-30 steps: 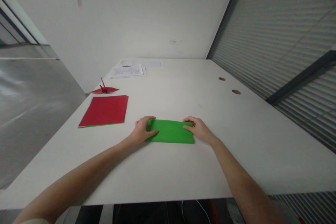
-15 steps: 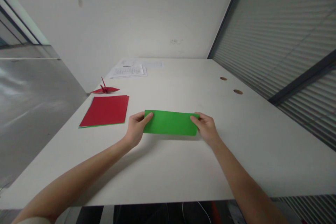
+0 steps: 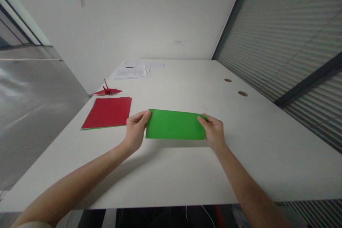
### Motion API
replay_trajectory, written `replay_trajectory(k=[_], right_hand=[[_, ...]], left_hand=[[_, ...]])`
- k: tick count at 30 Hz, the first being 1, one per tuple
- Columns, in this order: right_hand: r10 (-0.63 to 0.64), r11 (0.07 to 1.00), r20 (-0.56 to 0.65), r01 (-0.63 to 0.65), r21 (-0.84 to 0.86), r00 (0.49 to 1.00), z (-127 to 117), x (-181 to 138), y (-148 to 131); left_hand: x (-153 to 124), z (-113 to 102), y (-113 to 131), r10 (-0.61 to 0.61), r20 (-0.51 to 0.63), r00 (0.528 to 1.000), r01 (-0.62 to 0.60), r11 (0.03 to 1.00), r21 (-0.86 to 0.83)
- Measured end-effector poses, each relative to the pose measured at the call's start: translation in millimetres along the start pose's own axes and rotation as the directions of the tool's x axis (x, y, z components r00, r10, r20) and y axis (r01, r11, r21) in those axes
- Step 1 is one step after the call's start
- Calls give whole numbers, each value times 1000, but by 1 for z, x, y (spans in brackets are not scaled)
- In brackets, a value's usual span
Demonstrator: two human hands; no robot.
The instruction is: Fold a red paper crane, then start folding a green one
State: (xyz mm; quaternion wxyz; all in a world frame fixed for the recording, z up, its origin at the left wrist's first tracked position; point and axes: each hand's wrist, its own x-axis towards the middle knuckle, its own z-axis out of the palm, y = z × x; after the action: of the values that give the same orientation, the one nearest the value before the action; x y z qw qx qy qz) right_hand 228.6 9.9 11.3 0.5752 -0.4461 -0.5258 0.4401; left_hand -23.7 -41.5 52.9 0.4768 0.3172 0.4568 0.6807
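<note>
A green sheet of paper [image 3: 175, 124] is held up between my two hands, a little above the white table, and it looks like a wide rectangle. My left hand [image 3: 135, 130] pinches its upper left corner between thumb and fingers. At the upper right corner, my right hand [image 3: 215, 130] grips it the same way, thumb in front. The fingers behind the paper are partly hidden. Left of my left hand lies a stack of square paper [image 3: 107, 113], red on top with a green edge showing underneath. Behind that stack stands a folded red paper crane [image 3: 108, 91].
Printed white sheets [image 3: 130, 72] lie at the table's far left. Two round holes, a nearer one [image 3: 243, 93] and a farther one [image 3: 228, 80], are set in the white table [image 3: 173, 178] at the right. A wall closes off the back; a window with blinds [image 3: 288, 39] runs along the right.
My hands have moved slightly apart. The green paper now shows wider and taller, and my left thumb has slid out to its corner.
</note>
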Motion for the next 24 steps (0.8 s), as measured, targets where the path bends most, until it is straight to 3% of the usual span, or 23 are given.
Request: replay_trajectory(k=[9,16,24], right_hand=[[-20,999,-17,20,38,1000,1,-1,-4],[-43,997,-116,50,60,992,4,-3,-7],[-93,996,-130,93,-8,987,2,-4,1]], left_hand=[[1,0,0,64,-78,995,-66,998,-22],[2,-3,-4,120,-49,991,-120,993,21],[6,-6,-7,190,-77,979,-185,980,69]])
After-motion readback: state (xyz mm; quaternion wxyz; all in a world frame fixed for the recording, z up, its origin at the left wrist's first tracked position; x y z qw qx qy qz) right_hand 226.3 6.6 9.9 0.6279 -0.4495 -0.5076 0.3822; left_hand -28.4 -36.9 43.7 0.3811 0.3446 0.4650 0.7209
